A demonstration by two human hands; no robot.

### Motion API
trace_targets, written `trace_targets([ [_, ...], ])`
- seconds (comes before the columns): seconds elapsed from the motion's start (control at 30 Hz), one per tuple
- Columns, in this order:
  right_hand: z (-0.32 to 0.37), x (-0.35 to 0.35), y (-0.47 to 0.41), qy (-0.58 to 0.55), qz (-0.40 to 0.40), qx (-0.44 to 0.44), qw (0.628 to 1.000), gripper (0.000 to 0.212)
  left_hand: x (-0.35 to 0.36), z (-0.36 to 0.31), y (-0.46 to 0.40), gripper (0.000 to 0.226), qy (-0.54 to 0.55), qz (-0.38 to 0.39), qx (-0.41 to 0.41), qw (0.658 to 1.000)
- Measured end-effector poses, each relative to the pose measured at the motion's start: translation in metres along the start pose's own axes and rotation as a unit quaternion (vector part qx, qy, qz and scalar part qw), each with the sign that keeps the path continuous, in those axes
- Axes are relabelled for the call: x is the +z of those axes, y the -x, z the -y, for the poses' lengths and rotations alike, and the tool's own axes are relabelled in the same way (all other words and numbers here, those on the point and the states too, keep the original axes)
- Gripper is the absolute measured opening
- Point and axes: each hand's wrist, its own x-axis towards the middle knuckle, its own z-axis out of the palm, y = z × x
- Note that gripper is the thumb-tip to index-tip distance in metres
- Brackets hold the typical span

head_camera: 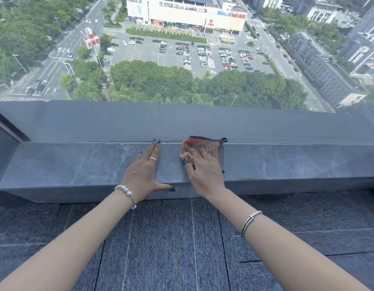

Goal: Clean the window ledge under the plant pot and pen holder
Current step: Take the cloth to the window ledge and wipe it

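From the head camera, both forearms reach forward from the bottom corners of the view and meet over a grey marbled window ledge (77, 164) that runs across the frame below the glass.

The left hand (143, 172) lies flat, palm down, on the ledge top. Its fingers are straight and held together, their tips reaching the seam at the back edge of the ledge, while the thumb spreads out to the right along the front edge. It holds nothing. A ring (152, 159) sits on one finger and a white bead bracelet (123, 189) circles the wrist.

The right hand (203, 171) rests palm down on a pink cloth (192, 143) with dark mesh edging, just beside the left hand. The fingers are spread and slightly bent, pressing the cloth against the ledge; the cloth bunches a little under the thumb side, and its far corner touches the back seam. A thin silver bangle (250, 223) sits on the right forearm.

Below the ledge is grey-blue carpet tile (171, 248). Through the glass lie a car park (203, 57), trees and buildings far below.
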Motion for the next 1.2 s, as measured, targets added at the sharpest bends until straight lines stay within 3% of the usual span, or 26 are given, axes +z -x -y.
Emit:
trace_targets([
  [0.1, 0.011, 0.0, 0.004, -0.01, 0.025, -0.029, 0.999, 0.049, -0.002, -0.004, 0.0, 0.132, 0.013, 0.001, -0.003, 1.0],
  [0.23, 0.02, -0.006, 0.011, -0.061, 0.085, -0.05, 0.993, 0.05, -0.002, -0.006, -0.002, 0.133, 0.026, 0.005, -0.01, 1.0],
  [0.43, 0.021, -0.038, 0.02, -0.223, 0.128, 0.012, 0.966, 0.037, -0.003, -0.005, -0.006, 0.135, 0.044, 0.019, -0.024, 0.999],
  [0.6, 0.002, -0.052, 0.027, -0.348, 0.145, 0.062, 0.924, 0.029, -0.001, 0.003, -0.008, 0.129, 0.03, 0.021, 0.057, 0.998],
  [0.77, -0.01, -0.068, 0.036, -0.468, 0.078, 0.156, 0.867, 0.026, -0.007, -0.005, -0.005, 0.096, 0.093, -0.008, 0.131, 0.987],
  [0.9, -0.021, -0.082, 0.035, -0.599, 0.071, 0.187, 0.775, 0.028, -0.014, -0.024, -0.012, 0.043, 0.284, -0.003, 0.075, 0.956],
  [1.0, -0.034, -0.092, 0.035, -0.655, 0.066, 0.184, 0.73, 0.029, -0.023, -0.046, -0.018, 0.02, 0.42, 0.054, 0.043, 0.905],
  [1.07, -0.035, -0.098, 0.037, -0.661, 0.078, 0.166, 0.727, 0.029, -0.03, -0.054, -0.019, 0.009, 0.475, 0.083, 0.037, 0.875],
  [1.2, -0.042, -0.111, 0.042, -0.63, 0.081, 0.126, 0.762, 0.024, -0.044, -0.067, -0.019, 0.011, 0.52, 0.097, 0.016, 0.848],
])
